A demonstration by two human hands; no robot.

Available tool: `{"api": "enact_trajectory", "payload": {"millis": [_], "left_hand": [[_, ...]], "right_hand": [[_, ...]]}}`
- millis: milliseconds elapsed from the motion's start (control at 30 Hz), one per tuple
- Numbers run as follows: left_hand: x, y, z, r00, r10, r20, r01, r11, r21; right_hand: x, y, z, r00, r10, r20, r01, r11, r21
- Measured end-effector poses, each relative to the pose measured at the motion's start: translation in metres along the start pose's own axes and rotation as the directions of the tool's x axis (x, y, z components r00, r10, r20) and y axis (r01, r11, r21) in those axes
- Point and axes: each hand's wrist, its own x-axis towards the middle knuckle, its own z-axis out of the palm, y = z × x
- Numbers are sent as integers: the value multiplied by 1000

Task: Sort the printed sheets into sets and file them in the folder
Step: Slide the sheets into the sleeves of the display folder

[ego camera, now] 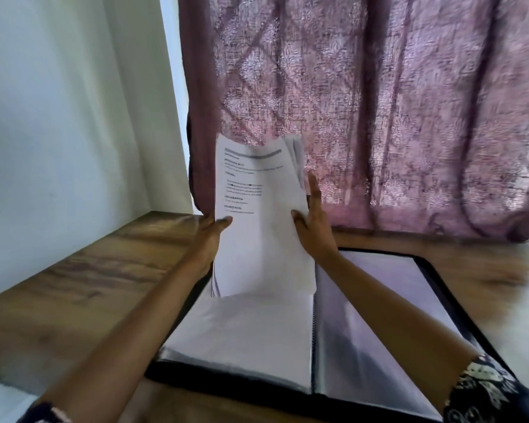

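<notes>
Sheets: a stack of printed sheets [257, 227] is held upright in the air over the left half of the folder, its lower edge just above it; the text is blurred.
Left hand: the left hand [211, 232] grips the stack's left edge, thumb on the front.
Right hand: the right hand [313, 227] holds the right edge, thumb on the front, fingers straight up along the side.
Folder: the black folder [364, 346] lies open on the table [89, 285], its clear sleeves showing.
Behind: a mauve curtain [394, 117] hangs down to the table; a white wall [58, 117] stands at left.
</notes>
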Motion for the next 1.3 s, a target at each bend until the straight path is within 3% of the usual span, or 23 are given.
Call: {"api": "enact_trajectory", "payload": {"millis": [67,167,300,400,467,567,633,767,967,1033,1133,1167,1300], "left_hand": [[2,3,5,998,-35,46,36,999,-29],[-12,7,29,968,-104,228,134,983,-123],[-27,-5,62,935,-29,353,88,984,-153],[-30,-16,88,900,-9,435,-31,996,85],[-24,-27,105,844,-14,536,-60,991,120],[-19,-37,133,839,2,544,-120,976,180],[-16,-44,149,839,14,545,-165,959,229],[-10,-62,178,812,84,577,-307,903,301],[8,-87,204,790,36,612,-301,893,335],[18,-92,197,820,33,571,-338,834,437],[41,-106,169,908,80,411,-392,503,770],[47,-113,160,925,67,374,-364,438,822],[58,-132,141,911,40,411,-381,463,800]], "right_hand": [[0,3,-10,1000,-1,-8,1,1000,-2],[-4,7,-34,990,142,-11,-141,989,49],[-16,13,-60,969,244,-19,-242,966,91],[-25,24,-79,955,290,59,-292,956,24],[-29,34,-90,915,389,105,-394,918,38],[-35,35,-109,812,562,161,-580,742,337],[-34,45,-123,735,648,201,-661,616,428],[-31,72,-144,693,677,248,-719,622,310],[-25,98,-161,678,713,179,-734,646,210],[-24,116,-172,650,749,128,-754,614,234],[-28,128,-190,643,759,98,-750,598,284],[-29,132,-193,640,763,94,-750,593,292],[-33,152,-197,662,748,36,-729,633,260]]}}
